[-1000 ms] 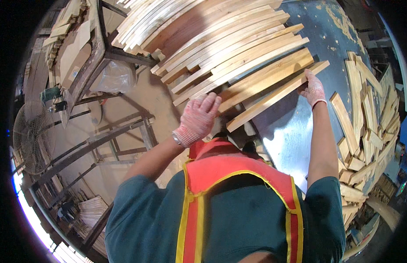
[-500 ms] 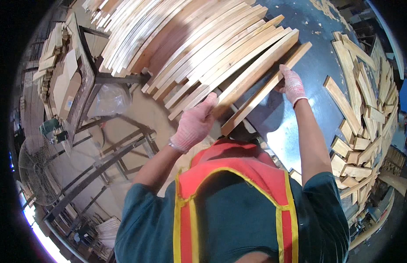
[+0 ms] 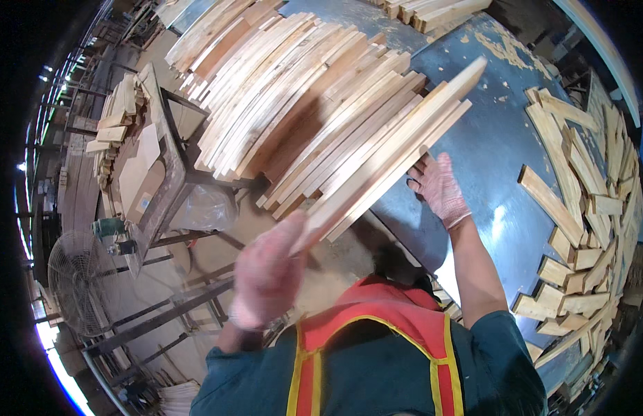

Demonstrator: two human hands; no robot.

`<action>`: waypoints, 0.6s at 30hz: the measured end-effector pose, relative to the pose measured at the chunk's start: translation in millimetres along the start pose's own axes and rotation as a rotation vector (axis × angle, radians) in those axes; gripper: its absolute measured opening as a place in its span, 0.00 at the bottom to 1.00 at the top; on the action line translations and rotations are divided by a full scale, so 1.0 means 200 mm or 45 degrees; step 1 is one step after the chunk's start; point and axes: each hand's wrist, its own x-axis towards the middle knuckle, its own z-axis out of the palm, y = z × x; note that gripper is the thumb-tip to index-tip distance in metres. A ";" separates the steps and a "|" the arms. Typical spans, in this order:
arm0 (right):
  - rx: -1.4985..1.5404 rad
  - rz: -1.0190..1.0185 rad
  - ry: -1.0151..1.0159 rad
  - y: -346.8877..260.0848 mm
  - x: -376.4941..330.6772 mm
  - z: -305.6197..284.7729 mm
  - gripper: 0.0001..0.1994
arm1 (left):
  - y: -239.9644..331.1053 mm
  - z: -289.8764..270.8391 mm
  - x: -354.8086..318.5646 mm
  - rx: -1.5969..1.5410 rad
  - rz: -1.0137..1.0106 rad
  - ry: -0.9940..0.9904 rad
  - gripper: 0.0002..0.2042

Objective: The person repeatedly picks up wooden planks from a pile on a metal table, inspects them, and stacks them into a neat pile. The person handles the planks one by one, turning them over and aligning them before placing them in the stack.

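Observation:
My left hand (image 3: 269, 274), in a pale pink work glove and smeared by motion, grips the near end of a wooden board (image 3: 387, 163) that is tilted up over the row. Along the right side of that board lies another wooden strip (image 3: 402, 173). My right hand (image 3: 441, 191), gloved too, is open with its fingers spread, just right of the strip. Whether its fingertips touch the strip I cannot tell. To the left, a long row of wooden boards (image 3: 266, 83) lies side by side, with their near ends uneven.
A dark blue tabletop (image 3: 488, 132) carries a loose heap of short wood pieces (image 3: 578, 270) at the right. More boards (image 3: 439, 10) lie at the far edge. At left stand a metal-framed table (image 3: 170, 163) with cardboard and wood, and a caged fan (image 3: 82, 284).
My left hand has come back toward me and left, with the board lifted. The right hand has moved down, let go of the strip and spread its fingers. The view has shifted.

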 end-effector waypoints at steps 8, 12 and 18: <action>0.212 0.236 0.223 0.03 -0.32 0.33 0.29 | 0.02 0.58 0.29 0.317 0.633 -0.451 0.27; -1.118 -0.094 -0.116 -0.13 -0.50 0.46 0.47 | 0.01 0.46 0.53 0.376 0.657 -0.322 0.21; -1.849 -0.816 0.719 -0.36 -0.96 0.19 0.44 | -0.39 0.46 0.66 0.785 0.759 -0.377 0.10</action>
